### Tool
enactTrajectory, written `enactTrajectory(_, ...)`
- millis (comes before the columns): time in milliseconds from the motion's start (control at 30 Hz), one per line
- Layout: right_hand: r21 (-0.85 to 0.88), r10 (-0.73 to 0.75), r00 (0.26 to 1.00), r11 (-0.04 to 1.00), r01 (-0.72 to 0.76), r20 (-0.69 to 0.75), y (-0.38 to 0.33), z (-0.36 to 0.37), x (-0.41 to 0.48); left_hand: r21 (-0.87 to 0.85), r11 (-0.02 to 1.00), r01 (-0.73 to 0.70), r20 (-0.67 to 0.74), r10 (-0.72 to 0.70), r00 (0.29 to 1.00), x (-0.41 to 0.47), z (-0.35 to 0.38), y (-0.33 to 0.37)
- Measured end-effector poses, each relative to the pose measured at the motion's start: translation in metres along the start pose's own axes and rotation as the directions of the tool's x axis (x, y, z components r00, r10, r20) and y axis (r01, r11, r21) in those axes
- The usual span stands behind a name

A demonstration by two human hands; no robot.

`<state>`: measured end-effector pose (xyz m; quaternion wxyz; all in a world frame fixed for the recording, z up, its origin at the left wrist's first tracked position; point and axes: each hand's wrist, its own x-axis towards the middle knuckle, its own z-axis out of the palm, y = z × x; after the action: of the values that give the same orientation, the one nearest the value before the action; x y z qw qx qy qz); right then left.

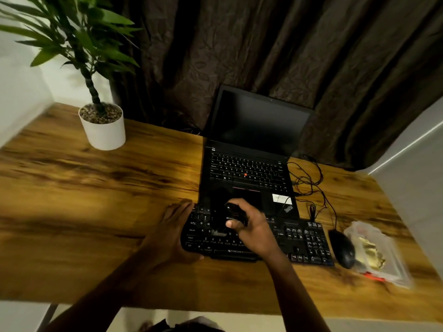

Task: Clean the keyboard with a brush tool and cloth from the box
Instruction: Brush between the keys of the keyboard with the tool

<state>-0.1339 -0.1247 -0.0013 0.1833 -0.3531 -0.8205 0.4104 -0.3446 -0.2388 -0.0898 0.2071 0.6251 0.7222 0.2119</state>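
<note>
A black external keyboard [299, 243] lies on the wooden desk [96, 200] in front of an open laptop. My right hand [251, 226] grips a black brush tool [231, 213] above the keyboard's left-middle keys, its bristle end down near the keys. My left hand [172, 226] rests on the keyboard's left edge, fingers pointing away from me and thumb at the front edge. A clear plastic box [378, 252] sits at the right end of the desk with a yellowish cloth inside.
The black laptop [249, 168] stands open with a dark screen just behind the keyboard. A black mouse [342, 248] lies between keyboard and box, its cables tangled behind. A potted plant [103, 125] stands at the back left. Dark curtains hang behind.
</note>
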Motion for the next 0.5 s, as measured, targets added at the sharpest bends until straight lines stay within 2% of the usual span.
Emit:
enactTrajectory(100, -0.026, 0.030, 0.999, 0.999, -0.029, 0.021, 0.013, -0.024, -0.010, -0.050, 0.998, 0.027, 0.010, -0.027, 1.000, -0.002, -0.002, 0.003)
enactTrajectory(300, -0.083, 0.085, 0.995, 0.993, -0.081, 0.046, 0.025, -0.039, -0.014, -0.041, 0.997, 0.059, 0.008, -0.059, 0.998, -0.002, -0.005, 0.011)
enactTrajectory(500, -0.021, 0.009, 0.999, 1.000, -0.007, 0.053, 0.021, -0.029, -0.010, -0.025, 0.996, 0.089, 0.013, -0.089, 0.996, -0.001, 0.000, 0.007)
